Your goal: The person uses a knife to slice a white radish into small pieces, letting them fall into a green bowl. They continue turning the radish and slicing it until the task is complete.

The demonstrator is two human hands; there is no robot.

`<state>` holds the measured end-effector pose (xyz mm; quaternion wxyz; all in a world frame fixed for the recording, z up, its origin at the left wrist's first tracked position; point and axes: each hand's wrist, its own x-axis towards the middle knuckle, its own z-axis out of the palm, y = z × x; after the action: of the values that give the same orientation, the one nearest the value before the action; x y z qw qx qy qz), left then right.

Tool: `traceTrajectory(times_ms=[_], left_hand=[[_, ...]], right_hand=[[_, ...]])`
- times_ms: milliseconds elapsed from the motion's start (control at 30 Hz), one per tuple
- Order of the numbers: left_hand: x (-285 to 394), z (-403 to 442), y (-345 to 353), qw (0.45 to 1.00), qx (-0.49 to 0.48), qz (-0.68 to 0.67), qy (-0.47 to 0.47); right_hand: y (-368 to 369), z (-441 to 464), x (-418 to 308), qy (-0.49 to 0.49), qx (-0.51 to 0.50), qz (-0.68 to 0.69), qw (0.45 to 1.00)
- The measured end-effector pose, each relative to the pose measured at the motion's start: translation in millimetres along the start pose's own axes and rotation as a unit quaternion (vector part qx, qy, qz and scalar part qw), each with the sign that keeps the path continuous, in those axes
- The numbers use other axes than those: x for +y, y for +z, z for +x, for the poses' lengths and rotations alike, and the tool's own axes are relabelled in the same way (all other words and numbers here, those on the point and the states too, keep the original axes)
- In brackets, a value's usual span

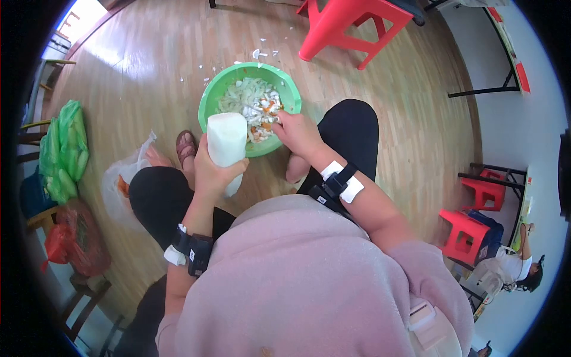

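My left hand (217,169) is wrapped around a thick, peeled white radish (227,138), held upright beside the near left rim of a green basin (208,101). In the basin lie many cut white pieces (247,92) and some orange bits (262,130). My right hand (295,134) is closed over the basin's right side on a knife (257,109), whose thin greyish blade points left over the pieces. The knife's handle is mostly hidden by my fingers.
White scraps (259,54) lie on the wooden floor around the basin. A red stool (339,30) stands beyond it. At left are a white plastic bag (122,184), green bags (65,152) of vegetables and a red mesh sack (86,238). Another person (514,265) is at far right near red stools (461,235).
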<state>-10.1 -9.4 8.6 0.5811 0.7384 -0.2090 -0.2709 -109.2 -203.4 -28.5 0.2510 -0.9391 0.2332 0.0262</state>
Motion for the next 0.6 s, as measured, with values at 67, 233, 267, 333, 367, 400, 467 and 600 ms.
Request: traceTrajectory(times_ms=[67, 233, 267, 333, 367, 400, 467, 600], left_hand=[[-3, 4, -2, 0.998, -0.013, 0.069, -0.005], [-3, 4, -1, 0.998, -0.025, 0.06, 0.0], [-1, 4, -1, 0.998, -0.028, 0.063, -0.009], [0, 5, -1, 0.998, -0.025, 0.059, -0.005], [0, 4, -1, 0.998, -0.025, 0.056, 0.0], [0, 4, -1, 0.998, -0.025, 0.056, -0.001], [-1, 2, -1, 0.997, -0.012, 0.077, -0.006], [1, 2, 0, 0.998, -0.022, 0.053, -0.006]], right_hand=[[-13, 3, -12, -0.007, 0.029, 0.047, 0.998], [-27, -5, -28, -0.135, 0.07, 0.11, 0.982], [-31, -6, -32, -0.156, 0.072, 0.128, 0.977], [-34, -7, -38, -0.173, 0.073, 0.101, 0.977], [-35, -7, -40, -0.189, 0.077, 0.073, 0.976], [-37, -8, -41, -0.189, 0.077, 0.073, 0.976], [-41, -9, -43, -0.197, 0.079, 0.042, 0.976], [-41, -11, -43, -0.189, 0.107, 0.031, 0.976]])
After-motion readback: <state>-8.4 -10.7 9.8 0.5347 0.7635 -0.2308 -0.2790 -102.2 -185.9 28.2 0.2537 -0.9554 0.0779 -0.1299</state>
